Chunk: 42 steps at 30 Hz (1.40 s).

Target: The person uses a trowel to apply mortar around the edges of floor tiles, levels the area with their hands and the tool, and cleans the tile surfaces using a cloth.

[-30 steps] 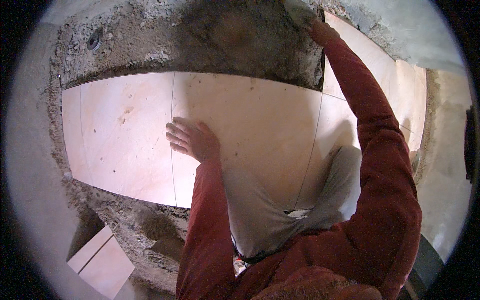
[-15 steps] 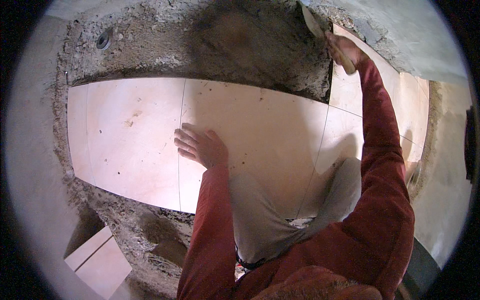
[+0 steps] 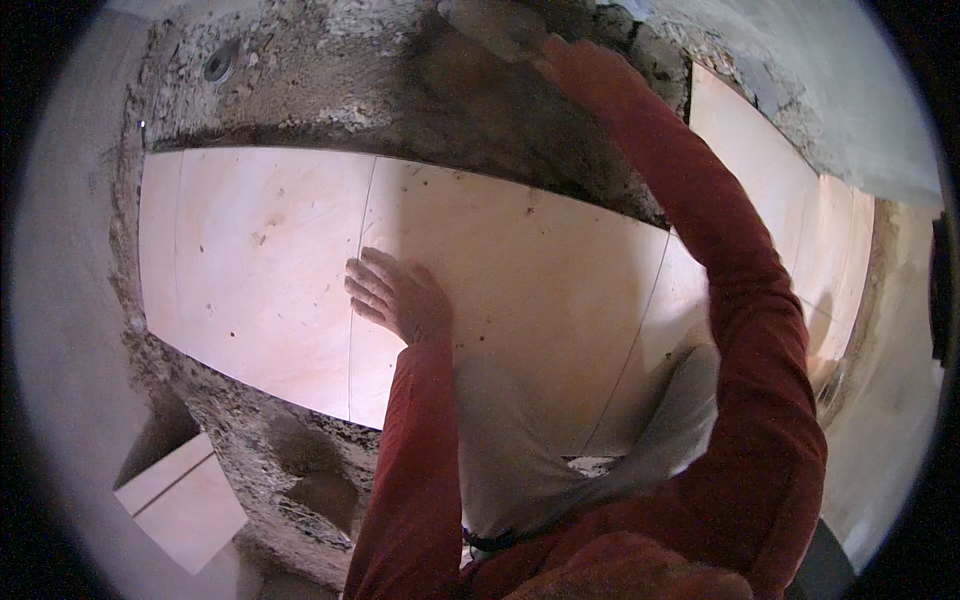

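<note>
My left hand [image 3: 402, 298] lies flat with fingers stretched on the pale beige floor tiles, over the joint between a left tile [image 3: 270, 250] and a wide middle tile [image 3: 530, 300]. At the far side my right hand [image 3: 590, 75] is closed round a trowel, its handle mostly hidden by the fingers. The trowel's blade [image 3: 485, 25] points left over the dark, rough mortar bed [image 3: 520, 140] and is smeared by motion and shadow. Small crumbs of mortar dot the tiles. My knees rest at the near side of the middle tile.
A round pipe opening [image 3: 220, 62] sits in the rough bed at the far left. Two cut tile pieces [image 3: 195, 510] lie at the lower left beside broken ground. More laid tiles [image 3: 755, 150] run along the right. Bare plaster walls [image 3: 70, 280] stand at the sides.
My right hand has swept the trowel leftward across the mortar bed, away from the right-hand tiles. My left hand stays in place on the tiles; the view has shifted slightly.
</note>
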Available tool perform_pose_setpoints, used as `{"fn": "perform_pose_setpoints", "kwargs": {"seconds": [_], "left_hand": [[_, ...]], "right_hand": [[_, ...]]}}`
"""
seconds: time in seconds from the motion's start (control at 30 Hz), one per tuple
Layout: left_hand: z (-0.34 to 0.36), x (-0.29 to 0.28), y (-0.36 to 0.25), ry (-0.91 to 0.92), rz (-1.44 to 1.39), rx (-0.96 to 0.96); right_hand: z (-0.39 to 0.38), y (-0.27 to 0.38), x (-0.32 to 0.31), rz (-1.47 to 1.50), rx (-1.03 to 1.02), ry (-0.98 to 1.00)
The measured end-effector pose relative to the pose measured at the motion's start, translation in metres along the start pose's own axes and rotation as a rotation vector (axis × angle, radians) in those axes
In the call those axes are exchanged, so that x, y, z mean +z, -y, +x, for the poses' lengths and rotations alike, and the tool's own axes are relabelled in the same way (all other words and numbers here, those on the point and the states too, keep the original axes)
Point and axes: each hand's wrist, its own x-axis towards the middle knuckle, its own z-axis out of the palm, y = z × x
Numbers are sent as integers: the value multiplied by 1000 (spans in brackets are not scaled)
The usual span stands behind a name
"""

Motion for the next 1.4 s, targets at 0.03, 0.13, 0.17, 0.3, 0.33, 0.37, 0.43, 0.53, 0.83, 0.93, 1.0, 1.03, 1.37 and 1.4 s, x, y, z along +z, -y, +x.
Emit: {"fn": "perform_pose_setpoints", "kwargs": {"seconds": [0.03,0.13,0.17,0.3,0.33,0.37,0.43,0.53,0.83,0.93,1.0,1.03,1.37,1.4], "left_hand": [[0,0,1,-26,-20,18],[-2,0,4,7,-50,15],[-3,0,5,4,-64,16],[-1,1,7,-1,-74,22],[-1,0,7,11,-77,13],[0,0,7,1,-83,18],[1,-1,7,-25,-109,32],[-1,-3,7,-9,-121,48],[2,1,6,11,-93,9],[0,-1,5,5,-79,4],[-1,-2,5,-20,-94,13],[0,-2,4,-23,-95,23],[-1,-2,6,12,-81,20],[-1,-2,6,-21,-95,38]], "right_hand": [[-7,-5,5,89,52,62],[-6,-38,36,-236,15,226],[-3,-50,49,-348,-114,139],[25,-72,65,-480,-358,42],[26,-72,60,-398,-410,28],[25,-72,49,-479,-464,92],[7,-73,20,-447,-517,134],[-57,-84,-14,-274,-261,70],[-120,-151,13,306,317,-21],[-31,-121,48,-128,-117,-204],[8,-82,63,198,15,-51],[12,-60,65,655,226,66],[-58,-21,-11,601,275,79],[-63,-32,-17,475,261,59]]}}
